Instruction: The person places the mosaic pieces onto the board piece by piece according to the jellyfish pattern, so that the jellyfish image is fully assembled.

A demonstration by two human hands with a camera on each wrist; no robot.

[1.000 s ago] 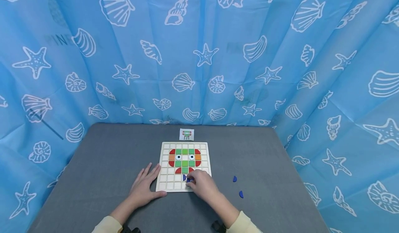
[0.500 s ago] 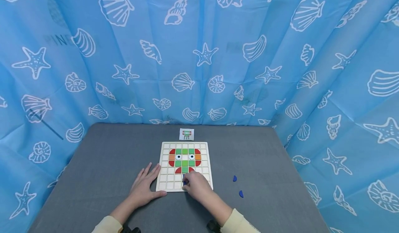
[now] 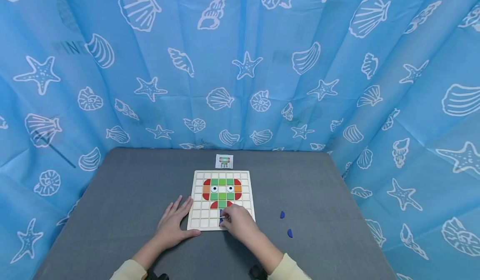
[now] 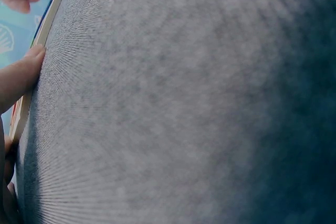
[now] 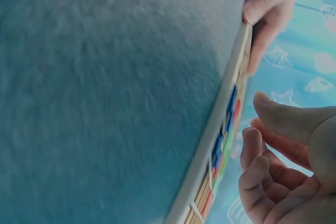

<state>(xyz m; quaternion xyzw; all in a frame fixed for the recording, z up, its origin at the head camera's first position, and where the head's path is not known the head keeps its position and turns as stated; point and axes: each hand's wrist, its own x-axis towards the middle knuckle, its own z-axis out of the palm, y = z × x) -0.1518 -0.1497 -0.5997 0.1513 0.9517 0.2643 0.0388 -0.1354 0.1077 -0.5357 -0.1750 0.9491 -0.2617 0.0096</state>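
Blue tile [image 3: 222, 219] sits at the near edge of the wooden grid board [image 3: 221, 200], under the fingertips of the right hand [image 3: 237, 223], which come at it from about 4 o'clock. Whether those fingers pinch the tile or only press it down I cannot tell; in the right wrist view they are loosely curled just above the board's edge. The left hand [image 3: 173, 223] lies flat with fingers straight, its tips against the board's left rim at 9 o'clock, steadying it.

Judging from this, the tile could tilt and ride up on a grid rib instead of dropping into its cell if pushed at a slant. A hard nudge might also shift the board, or jostle the red and green tiles [image 3: 222, 192] already set at 12 o'clock.

Two spare blue pieces [image 3: 286, 223] lie apart at 3 o'clock on the grey counter [image 3: 123, 205], which looks like a fine woven cloth. A small pattern card [image 3: 224, 161] rests beyond the board. Blue curtains [image 3: 240, 63] printed with white shells and starfish close in the back and sides.
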